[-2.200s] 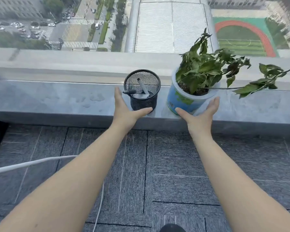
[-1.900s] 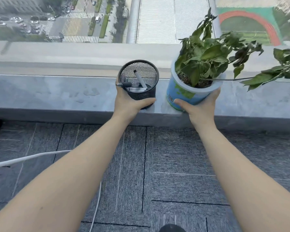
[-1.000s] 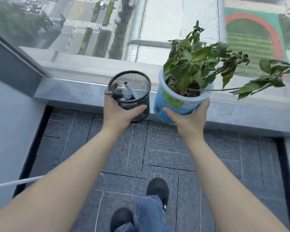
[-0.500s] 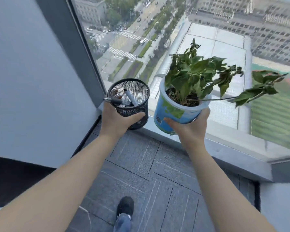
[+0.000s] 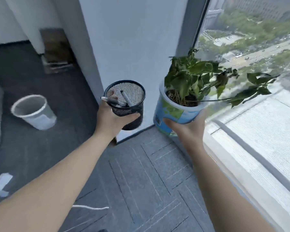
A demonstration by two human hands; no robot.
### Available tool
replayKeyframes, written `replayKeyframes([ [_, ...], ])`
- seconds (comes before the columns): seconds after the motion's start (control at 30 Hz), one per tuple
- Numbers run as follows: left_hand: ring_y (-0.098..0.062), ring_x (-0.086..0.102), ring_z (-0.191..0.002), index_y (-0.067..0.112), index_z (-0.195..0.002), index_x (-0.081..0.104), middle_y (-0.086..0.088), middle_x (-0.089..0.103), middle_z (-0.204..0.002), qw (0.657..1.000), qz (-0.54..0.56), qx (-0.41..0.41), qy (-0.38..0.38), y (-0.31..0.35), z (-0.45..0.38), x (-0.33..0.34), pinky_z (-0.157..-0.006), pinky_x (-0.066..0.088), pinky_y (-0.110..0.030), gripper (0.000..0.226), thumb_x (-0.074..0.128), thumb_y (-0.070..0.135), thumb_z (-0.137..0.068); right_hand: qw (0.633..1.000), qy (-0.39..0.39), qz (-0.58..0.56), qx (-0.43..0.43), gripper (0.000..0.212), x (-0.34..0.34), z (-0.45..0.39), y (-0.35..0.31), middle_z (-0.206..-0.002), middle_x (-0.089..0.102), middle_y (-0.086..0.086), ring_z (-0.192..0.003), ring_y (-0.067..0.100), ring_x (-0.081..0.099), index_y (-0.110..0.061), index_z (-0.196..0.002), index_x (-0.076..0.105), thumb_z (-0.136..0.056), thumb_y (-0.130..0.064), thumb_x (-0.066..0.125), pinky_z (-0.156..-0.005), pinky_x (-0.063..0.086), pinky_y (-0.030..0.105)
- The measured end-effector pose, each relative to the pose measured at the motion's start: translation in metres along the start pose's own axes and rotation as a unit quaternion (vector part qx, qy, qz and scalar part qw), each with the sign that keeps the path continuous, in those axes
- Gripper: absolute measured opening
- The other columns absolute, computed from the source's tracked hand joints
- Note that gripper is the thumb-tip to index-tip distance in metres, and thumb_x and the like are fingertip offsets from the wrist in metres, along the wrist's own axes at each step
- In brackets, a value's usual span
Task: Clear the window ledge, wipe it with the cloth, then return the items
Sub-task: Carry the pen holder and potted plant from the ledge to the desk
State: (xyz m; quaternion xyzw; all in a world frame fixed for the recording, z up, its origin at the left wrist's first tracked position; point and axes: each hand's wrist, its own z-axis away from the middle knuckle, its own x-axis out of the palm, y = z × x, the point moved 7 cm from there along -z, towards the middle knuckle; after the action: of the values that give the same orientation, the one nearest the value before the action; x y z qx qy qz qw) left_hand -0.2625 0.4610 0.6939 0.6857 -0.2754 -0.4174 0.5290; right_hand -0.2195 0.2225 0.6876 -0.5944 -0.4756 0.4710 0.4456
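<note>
you've turned away from the window ledge (image 5: 251,153) now; your left hand (image 5: 107,118) grips the mesh pen holder (image 5: 126,104), your right hand (image 5: 188,129) the potted plant (image 5: 179,108); set both down next, then wipe.

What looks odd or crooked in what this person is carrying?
The plant pot, gripped from below by the right hand, tilts left, and one long stem sticks far out sideways over the window side. In the mesh pen holder in the left hand, a pen lies across, poking past the rim. Nothing has spilled.
</note>
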Motion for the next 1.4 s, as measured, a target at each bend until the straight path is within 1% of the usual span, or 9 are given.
replayKeyframes([
  [0.2,-0.021,0.064,-0.097,0.0,-0.09,0.061,-0.012,0.07,-0.098,0.989,-0.027,0.002,0.146,-0.003,0.019,-0.171,-0.092,0.049,-0.036,0.077,0.073,0.049,-0.032,0.99,-0.129,-0.03,-0.053,0.072,0.139,0.045,-0.066,-0.101,0.049,-0.009,-0.09,-0.012,0.052,-0.03,-0.097,0.035,-0.043,-0.025,0.082,-0.078,0.048,0.011],
  [0.4,-0.021,0.065,-0.1,0.007,-0.097,0.06,-0.011,0.069,-0.104,0.973,-0.056,-0.006,0.224,-0.034,0.051,-0.354,-0.093,0.05,-0.047,0.076,0.082,0.046,-0.036,0.968,-0.233,-0.054,-0.072,0.081,0.279,0.127,-0.12,-0.111,0.052,-0.001,-0.106,0.015,0.055,-0.017,-0.111,0.035,-0.046,-0.02,0.083,-0.09,0.051,0.031],
  [0.53,-0.004,0.064,-0.086,0.026,-0.078,0.063,0.007,0.068,-0.086,0.962,-0.078,0.002,0.263,-0.036,0.081,-0.454,-0.081,0.05,-0.018,0.044,0.075,0.044,-0.038,0.954,-0.279,-0.075,-0.081,0.085,0.368,0.187,-0.154,-0.111,0.049,-0.003,-0.104,0.013,0.051,-0.011,-0.119,0.035,-0.052,-0.009,0.086,-0.076,0.046,0.004],
  [0.6,0.002,0.06,-0.084,0.02,-0.082,0.062,0.006,0.066,-0.088,0.955,-0.083,0.0,0.285,-0.042,0.093,-0.498,-0.071,0.044,-0.004,0.051,0.075,0.043,-0.038,0.943,-0.311,-0.088,-0.085,0.084,0.411,0.216,-0.168,-0.119,0.049,0.003,-0.107,0.014,0.052,-0.018,-0.116,0.035,-0.049,-0.015,0.085,-0.083,0.048,0.013],
  [0.77,-0.016,0.062,-0.101,0.006,-0.102,0.057,-0.008,0.067,-0.107,0.931,-0.099,-0.028,0.35,-0.074,0.113,-0.602,-0.094,0.049,-0.04,0.08,0.077,0.048,-0.037,0.915,-0.379,-0.103,-0.095,0.08,0.505,0.278,-0.193,-0.121,0.046,0.005,-0.111,0.018,0.051,-0.029,-0.107,0.033,-0.044,-0.023,0.081,-0.093,0.048,0.034],
  [0.9,-0.015,0.061,-0.104,0.012,-0.106,0.057,-0.004,0.067,-0.11,0.907,-0.119,-0.034,0.403,-0.084,0.117,-0.669,-0.094,0.048,-0.034,0.078,0.077,0.045,-0.038,0.895,-0.419,-0.113,-0.098,0.082,0.578,0.302,-0.209,-0.117,0.046,0.003,-0.109,0.018,0.051,-0.024,-0.109,0.032,-0.047,-0.017,0.085,-0.088,0.048,0.028],
  [1.03,-0.015,0.061,-0.106,0.01,-0.107,0.056,-0.005,0.066,-0.111,0.884,-0.119,-0.033,0.451,-0.1,0.111,-0.726,-0.096,0.047,-0.035,0.081,0.079,0.044,-0.038,0.872,-0.46,-0.127,-0.108,0.079,0.651,0.318,-0.228,-0.114,0.047,0.002,-0.103,0.014,0.051,-0.016,-0.115,0.034,-0.055,-0.006,0.085,-0.077,0.046,0.006],
  [1.23,-0.018,0.064,-0.101,0.006,-0.099,0.06,-0.009,0.068,-0.106,0.854,-0.111,-0.061,0.505,-0.126,0.097,-0.809,-0.092,0.051,-0.046,0.08,0.083,0.049,-0.036,0.841,-0.511,-0.139,-0.112,0.081,0.751,0.343,-0.256,-0.116,0.047,0.001,-0.107,0.015,0.051,-0.015,-0.117,0.034,-0.054,-0.007,0.085,-0.091,0.047,0.03],
  [1.4,-0.018,0.062,-0.103,0.007,-0.103,0.057,-0.009,0.066,-0.109,0.833,-0.108,-0.064,0.54,-0.145,0.081,-0.867,-0.093,0.05,-0.045,0.081,0.08,0.045,-0.035,0.827,-0.533,-0.132,-0.121,0.079,0.822,0.361,-0.265,-0.113,0.047,0.001,-0.104,0.014,0.051,-0.018,-0.111,0.031,-0.055,-0.004,0.085,-0.079,0.049,0.013],
])
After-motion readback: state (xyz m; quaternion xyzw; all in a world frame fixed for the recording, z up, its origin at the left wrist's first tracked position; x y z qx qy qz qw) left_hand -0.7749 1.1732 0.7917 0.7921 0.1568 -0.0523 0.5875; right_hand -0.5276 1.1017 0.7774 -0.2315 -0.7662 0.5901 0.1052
